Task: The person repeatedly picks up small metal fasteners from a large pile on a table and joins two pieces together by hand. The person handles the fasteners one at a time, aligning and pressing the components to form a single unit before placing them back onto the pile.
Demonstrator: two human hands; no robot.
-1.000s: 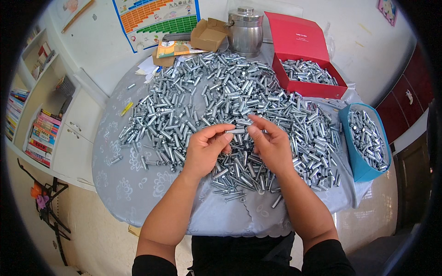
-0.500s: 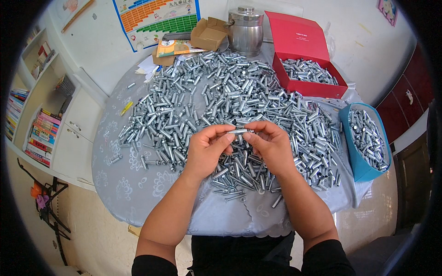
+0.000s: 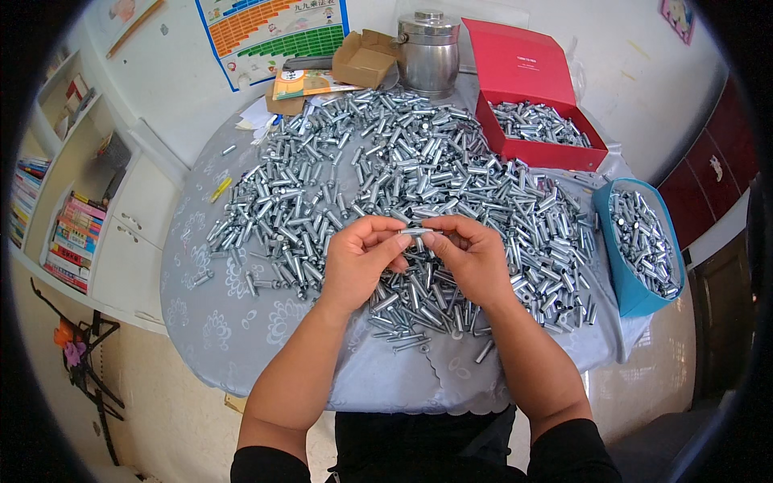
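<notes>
Over the near part of a large heap of silver metal expansion bolts (image 3: 451, 185), both my hands meet at one small part. My left hand (image 3: 356, 262) is closed, its thumb and forefinger pinching the left end of a silver expansion bolt (image 3: 415, 232). The other end sits between the thumb and fingers of my right hand (image 3: 471, 258), also closed. The bolt lies roughly level from hand to hand, with its ends covered by my fingertips. Loose bolts and sleeves lie just beneath and around both hands.
A red lidded box (image 3: 547, 154) at the back right and a teal bin (image 3: 618, 262) at the right hold more metal pieces. A steel pot (image 3: 429, 60) and a small cardboard box (image 3: 364, 63) stand behind the heap. A yellow tool (image 3: 221, 189) lies on the grey tablecloth (image 3: 201, 302).
My right hand has shifted slightly left, closer to my left hand. Both hands keep their pinch on the bolt, and less of it shows between them.
</notes>
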